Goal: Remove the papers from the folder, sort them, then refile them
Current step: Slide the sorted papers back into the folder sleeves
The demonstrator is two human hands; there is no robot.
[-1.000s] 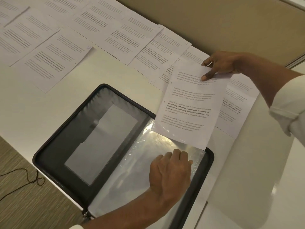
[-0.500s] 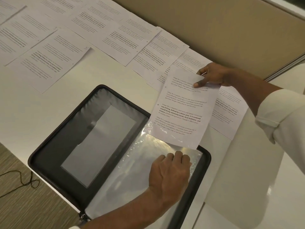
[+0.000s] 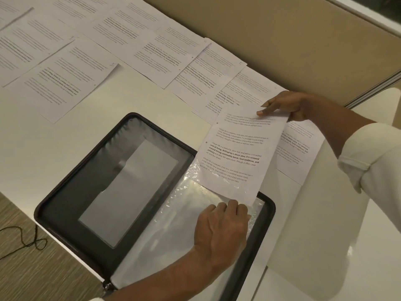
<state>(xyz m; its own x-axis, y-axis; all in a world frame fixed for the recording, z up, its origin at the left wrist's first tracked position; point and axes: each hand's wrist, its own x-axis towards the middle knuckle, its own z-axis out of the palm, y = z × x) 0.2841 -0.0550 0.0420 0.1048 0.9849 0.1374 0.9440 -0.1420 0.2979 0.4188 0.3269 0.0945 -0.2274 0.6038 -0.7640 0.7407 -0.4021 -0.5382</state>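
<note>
- Head view: right hand (image 3: 288,105) pinches the sheet (image 3: 238,153), which has sunk toward the folder's (image 3: 65,203) sleeve (image 3: 173,213).
- There the left hand (image 3: 221,227) grips the sleeve's mouth; refiling looks under way.

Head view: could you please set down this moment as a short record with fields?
Folder: black zip folder, lying open on white table
Sleeve: clear plastic sleeve on the folder's right half
Held paper: printed white sheet, lower end at the sleeve's mouth
Right hand: pinches the sheet's top edge
Left hand: rests on the sleeve by its mouth; grip unclear
Other papers: printed loose sheets in rows on the table beyond the folder
</note>
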